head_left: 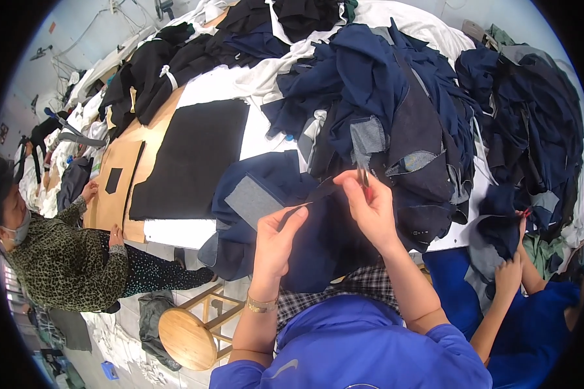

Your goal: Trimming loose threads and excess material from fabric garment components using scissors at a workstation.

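Now | left hand [276, 236] pinches dark strip [319, 193] | right hand [370, 204] at 2 o'clock grips small snips [363, 174] | navy garment [305, 240] beneath

2 own hands up front: left hand [276, 236] and right hand [370, 207], 1 dark strip of fabric [308, 201] between them, 1 small pair of snips [363, 175] in the right. 1 gold bracelet [261, 303] on left wrist. 2 other ppl: 1 person in leopard-print top [65, 259] at left, 1 person in blue [532, 324] at right. 1 round wooden stool [187, 337]. 1 flat black fabric panel [194, 159] on 1 table [175, 230]. 2 big heaps of navy garments: 1 centre heap [383, 97], 1 right heap [538, 110]. 1 black pile [175, 65] farther back.
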`<act>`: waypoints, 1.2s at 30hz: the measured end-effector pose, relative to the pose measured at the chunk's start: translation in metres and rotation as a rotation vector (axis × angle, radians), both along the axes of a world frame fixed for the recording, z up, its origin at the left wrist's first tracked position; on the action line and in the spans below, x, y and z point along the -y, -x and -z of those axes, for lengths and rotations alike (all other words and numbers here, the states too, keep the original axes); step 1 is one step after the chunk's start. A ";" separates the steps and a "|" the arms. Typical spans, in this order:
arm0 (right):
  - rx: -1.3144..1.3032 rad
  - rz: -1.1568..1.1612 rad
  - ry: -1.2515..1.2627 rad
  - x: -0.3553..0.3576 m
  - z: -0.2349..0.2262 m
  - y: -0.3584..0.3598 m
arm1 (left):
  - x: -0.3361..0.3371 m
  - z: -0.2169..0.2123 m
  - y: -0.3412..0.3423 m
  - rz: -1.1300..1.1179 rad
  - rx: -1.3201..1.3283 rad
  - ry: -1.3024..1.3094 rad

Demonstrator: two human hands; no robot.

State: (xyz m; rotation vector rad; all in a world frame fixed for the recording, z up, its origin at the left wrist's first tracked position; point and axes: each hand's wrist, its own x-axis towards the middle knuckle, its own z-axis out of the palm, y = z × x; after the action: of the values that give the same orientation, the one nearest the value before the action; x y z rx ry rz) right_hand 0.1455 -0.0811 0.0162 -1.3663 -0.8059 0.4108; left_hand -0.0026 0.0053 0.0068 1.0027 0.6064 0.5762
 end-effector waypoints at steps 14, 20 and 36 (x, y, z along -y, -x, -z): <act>-0.363 -0.557 0.306 0.019 -0.002 0.010 | 0.001 -0.001 -0.002 0.038 0.081 0.136; 0.213 -0.187 0.157 0.007 -0.007 0.017 | 0.000 0.011 0.000 0.025 0.038 0.075; -0.021 -0.075 0.086 0.000 -0.004 -0.009 | -0.002 0.004 0.001 0.040 0.018 0.064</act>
State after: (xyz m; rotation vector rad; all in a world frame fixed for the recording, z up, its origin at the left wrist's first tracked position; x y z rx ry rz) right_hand 0.1548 -0.0812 0.0205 -1.4126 -0.8322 0.5228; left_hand -0.0031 0.0069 0.0027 0.9469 0.5846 0.5270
